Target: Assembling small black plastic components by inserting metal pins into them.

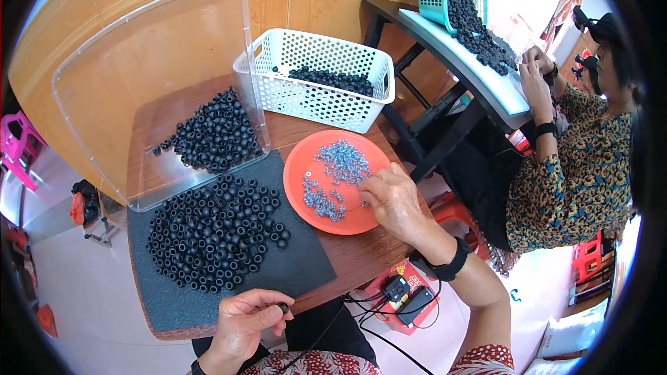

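Black rubber grommet [283,307]: light, springy, pinched rim-wise in left hand [243,323] fingers; right hand [392,198] fingers narrow on small slippery metal eyelets [340,163], orange plate [306,160]

Bare desk [354,253] lies near the orange plate [306,160]; black rings [215,232] crowd the left, white basket [319,80] blocks far.

Probably a home workshop (piecework): a white basket [321,80] and orange plate [306,167] of small parts.
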The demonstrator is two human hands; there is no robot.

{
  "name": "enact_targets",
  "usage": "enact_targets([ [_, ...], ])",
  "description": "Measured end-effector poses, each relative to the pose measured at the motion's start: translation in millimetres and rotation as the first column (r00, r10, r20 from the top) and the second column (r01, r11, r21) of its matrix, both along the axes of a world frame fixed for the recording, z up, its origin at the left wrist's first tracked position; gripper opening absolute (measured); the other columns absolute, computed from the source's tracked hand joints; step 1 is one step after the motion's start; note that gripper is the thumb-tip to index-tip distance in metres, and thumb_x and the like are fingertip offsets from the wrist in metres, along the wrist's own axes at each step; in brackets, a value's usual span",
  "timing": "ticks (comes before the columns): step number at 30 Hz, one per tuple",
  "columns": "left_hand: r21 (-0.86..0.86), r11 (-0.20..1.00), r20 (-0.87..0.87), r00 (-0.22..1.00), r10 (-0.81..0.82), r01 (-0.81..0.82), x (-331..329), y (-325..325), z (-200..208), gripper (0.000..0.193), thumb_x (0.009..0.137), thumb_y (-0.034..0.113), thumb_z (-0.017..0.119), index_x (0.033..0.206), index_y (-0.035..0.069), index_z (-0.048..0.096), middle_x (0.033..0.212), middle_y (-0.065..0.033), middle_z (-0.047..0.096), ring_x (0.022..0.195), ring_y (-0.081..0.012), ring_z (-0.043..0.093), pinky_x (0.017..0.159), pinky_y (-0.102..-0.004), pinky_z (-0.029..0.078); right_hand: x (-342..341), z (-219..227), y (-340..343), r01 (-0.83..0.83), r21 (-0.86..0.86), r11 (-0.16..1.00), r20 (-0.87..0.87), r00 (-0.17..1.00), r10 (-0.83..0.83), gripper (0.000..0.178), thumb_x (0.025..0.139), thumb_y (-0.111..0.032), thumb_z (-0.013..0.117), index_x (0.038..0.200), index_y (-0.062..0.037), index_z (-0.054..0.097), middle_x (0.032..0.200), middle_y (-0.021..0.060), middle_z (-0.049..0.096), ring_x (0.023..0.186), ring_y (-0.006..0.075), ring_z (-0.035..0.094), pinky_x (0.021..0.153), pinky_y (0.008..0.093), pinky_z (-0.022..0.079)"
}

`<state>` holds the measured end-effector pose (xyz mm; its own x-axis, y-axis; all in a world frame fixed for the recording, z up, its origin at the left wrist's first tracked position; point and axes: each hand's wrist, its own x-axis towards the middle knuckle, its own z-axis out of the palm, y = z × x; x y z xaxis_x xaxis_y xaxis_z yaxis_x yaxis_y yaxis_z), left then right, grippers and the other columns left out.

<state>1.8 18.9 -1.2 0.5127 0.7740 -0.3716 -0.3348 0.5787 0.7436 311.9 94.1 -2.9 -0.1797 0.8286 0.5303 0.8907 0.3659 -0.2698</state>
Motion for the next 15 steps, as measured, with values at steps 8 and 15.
enact_targets([
  [8, -0.024, 1.0, 0.01, 1.0, -0.001, 0.001, 3, -3, -6, 0.024, 0.081, 0.006, 0.066, 0.098, -0.009, 0.062, 0.081, -0.0166, 0.064, 0.062, -0.0161, 0.058, 0.057, -0.0251, 0.048, 15, 5, -11, -0.004, -0.076, 0.997, 0.074, 0.997, 0.009, 0.018, 0.062, 0.004, 0.069, 0.078, -0.0054, 0.067, 0.068, 0.007, 0.055, 0.072, 0.026, 0.05, 0.064, 0.0349, 0.043],
  [15, -0.027, 0.999, -0.005, 1.0, 0.018, -0.018, 4, -5, -5, 0.027, 0.079, 0.01, 0.069, 0.096, -0.01, 0.062, 0.079, -0.017, 0.064, 0.061, -0.0176, 0.057, 0.056, -0.0264, 0.046, 5, 6, -9, -0.062, -0.11, 0.992, 0.097, 0.993, 0.073, 0.023, 0.06, 0.005, 0.067, 0.08, -0.0054, 0.068, 0.071, 0.0065, 0.054, 0.073, 0.0252, 0.05, 0.064, 0.0348, 0.042],
])
